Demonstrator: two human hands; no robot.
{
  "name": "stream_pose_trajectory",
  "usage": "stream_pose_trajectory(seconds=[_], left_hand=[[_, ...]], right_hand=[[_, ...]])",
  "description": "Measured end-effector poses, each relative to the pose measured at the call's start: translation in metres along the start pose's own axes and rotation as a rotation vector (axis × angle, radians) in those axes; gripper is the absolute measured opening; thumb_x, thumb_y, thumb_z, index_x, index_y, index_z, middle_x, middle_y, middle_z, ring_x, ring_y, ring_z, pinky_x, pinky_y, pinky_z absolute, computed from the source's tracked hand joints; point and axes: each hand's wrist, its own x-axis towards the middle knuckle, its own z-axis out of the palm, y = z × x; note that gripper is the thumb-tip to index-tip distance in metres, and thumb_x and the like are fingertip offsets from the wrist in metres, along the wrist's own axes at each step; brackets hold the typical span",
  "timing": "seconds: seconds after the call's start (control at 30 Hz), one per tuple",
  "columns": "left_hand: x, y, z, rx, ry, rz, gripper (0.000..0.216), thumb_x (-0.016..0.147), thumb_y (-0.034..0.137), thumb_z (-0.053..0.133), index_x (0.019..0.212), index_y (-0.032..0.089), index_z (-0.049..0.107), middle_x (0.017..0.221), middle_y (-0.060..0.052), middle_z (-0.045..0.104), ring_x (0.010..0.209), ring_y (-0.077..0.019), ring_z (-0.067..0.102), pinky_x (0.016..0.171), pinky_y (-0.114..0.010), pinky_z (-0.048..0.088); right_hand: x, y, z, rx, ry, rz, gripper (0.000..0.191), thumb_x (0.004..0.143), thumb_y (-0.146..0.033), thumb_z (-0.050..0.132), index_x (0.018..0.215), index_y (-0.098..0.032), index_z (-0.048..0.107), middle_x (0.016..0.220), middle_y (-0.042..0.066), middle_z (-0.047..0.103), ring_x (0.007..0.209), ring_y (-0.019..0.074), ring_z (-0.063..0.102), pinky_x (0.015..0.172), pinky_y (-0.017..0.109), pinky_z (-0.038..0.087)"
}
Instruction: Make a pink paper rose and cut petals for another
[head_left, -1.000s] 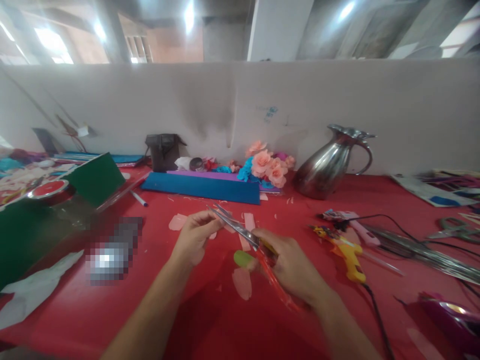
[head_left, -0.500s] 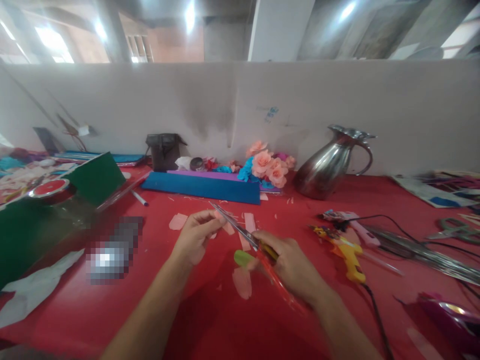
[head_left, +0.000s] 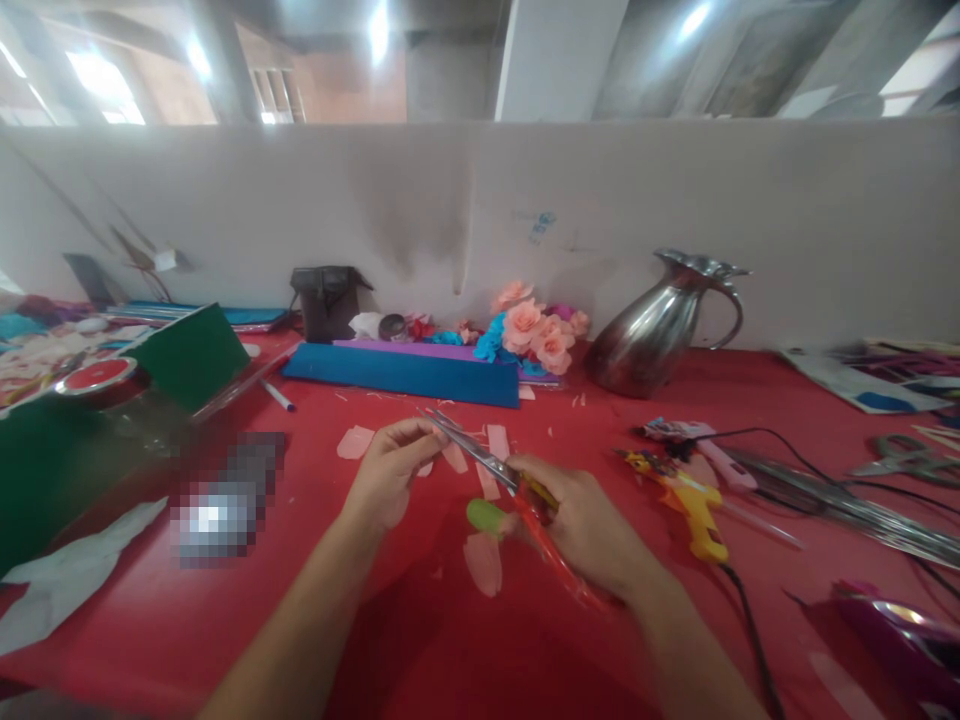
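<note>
My right hand (head_left: 581,520) grips red-handled scissors (head_left: 491,470), whose steel blades point up and left and stand slightly apart. My left hand (head_left: 386,475) pinches a small pink paper piece (head_left: 455,457) right at the blade tips. Several pink paper cut-outs (head_left: 484,563) lie on the red table (head_left: 420,640) under and around both hands. A small green object (head_left: 486,516) lies by my right thumb.
A yellow glue gun (head_left: 694,505) with its black cord lies right of my hand. A steel jug (head_left: 656,325), pink paper flowers (head_left: 536,335) and blue folded paper (head_left: 405,373) stand behind. Green card (head_left: 187,355) is left, other scissors (head_left: 904,460) far right.
The scissor blades closed half a second ago and have parted again at the pink piece. Both hands stay in nearly the same place.
</note>
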Motion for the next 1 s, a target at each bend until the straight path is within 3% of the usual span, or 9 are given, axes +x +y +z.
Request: stream_pose_trajectory(seconds=[0.37, 0.53, 0.6, 0.7, 0.8, 0.9, 1.0], left_hand=[[-0.001, -0.001, 0.002, 0.038, -0.016, -0.032, 0.018, 0.073, 0.030, 0.067, 0.063, 0.015, 0.065, 0.061, -0.004, 0.065, 0.060, -0.0109, 0.054, 0.061, -0.024, 0.040], [0.003, -0.014, 0.001, -0.012, 0.052, -0.192, 0.018, 0.065, 0.031, 0.074, 0.062, 0.014, 0.066, 0.064, -0.003, 0.064, 0.063, -0.0122, 0.059, 0.069, -0.026, 0.047], [0.004, -0.020, 0.000, -0.013, 0.064, -0.257, 0.018, 0.064, 0.031, 0.074, 0.065, 0.014, 0.068, 0.064, -0.004, 0.065, 0.062, -0.0134, 0.061, 0.069, -0.028, 0.048], [0.004, -0.025, 0.000, 0.014, 0.062, -0.304, 0.019, 0.064, 0.031, 0.074, 0.069, 0.014, 0.070, 0.066, -0.005, 0.067, 0.065, -0.0155, 0.063, 0.070, -0.029, 0.049], [0.002, -0.026, 0.002, 0.043, 0.068, -0.306, 0.018, 0.064, 0.030, 0.074, 0.068, 0.014, 0.070, 0.067, -0.006, 0.068, 0.066, -0.0157, 0.063, 0.071, -0.030, 0.049], [0.000, -0.026, 0.005, 0.070, 0.050, -0.274, 0.016, 0.065, 0.030, 0.073, 0.066, 0.014, 0.070, 0.065, -0.006, 0.066, 0.064, -0.0149, 0.061, 0.068, -0.028, 0.048], [-0.001, -0.027, 0.009, 0.100, 0.004, -0.245, 0.015, 0.067, 0.029, 0.072, 0.067, 0.014, 0.068, 0.064, -0.005, 0.065, 0.060, -0.0127, 0.059, 0.064, -0.026, 0.045]], right_hand=[[0.003, 0.008, 0.006, 0.067, 0.021, 0.020, 0.020, 0.080, -0.034, 0.055, 0.095, -0.021, 0.059, 0.068, -0.001, 0.065, 0.059, 0.0140, 0.057, 0.054, 0.021, 0.037], [0.010, 0.031, 0.005, -0.315, 0.105, 0.299, 0.027, 0.084, -0.041, 0.046, 0.095, -0.021, 0.059, 0.072, 0.007, 0.067, 0.070, 0.0233, 0.063, 0.056, 0.027, 0.037], [0.012, 0.040, 0.006, -0.481, 0.066, 0.443, 0.030, 0.084, -0.041, 0.044, 0.099, -0.019, 0.059, 0.079, 0.013, 0.068, 0.075, 0.0286, 0.065, 0.057, 0.030, 0.037], [0.010, 0.049, 0.005, -0.592, -0.017, 0.527, 0.033, 0.083, -0.036, 0.044, 0.107, -0.017, 0.057, 0.088, 0.017, 0.068, 0.081, 0.0316, 0.065, 0.059, 0.033, 0.038], [0.006, 0.047, 0.000, -0.634, -0.051, 0.528, 0.031, 0.083, -0.032, 0.045, 0.109, -0.021, 0.057, 0.094, 0.014, 0.068, 0.086, 0.0310, 0.065, 0.063, 0.035, 0.041], [0.003, 0.038, -0.002, -0.652, 0.109, 0.470, 0.025, 0.082, -0.031, 0.048, 0.099, -0.021, 0.063, 0.100, 0.014, 0.066, 0.092, 0.0303, 0.062, 0.066, 0.036, 0.043], [0.004, 0.024, 0.006, -0.301, 0.260, 0.305, 0.024, 0.084, -0.032, 0.048, 0.099, -0.021, 0.063, 0.097, 0.011, 0.067, 0.089, 0.0239, 0.062, 0.071, 0.033, 0.046]])
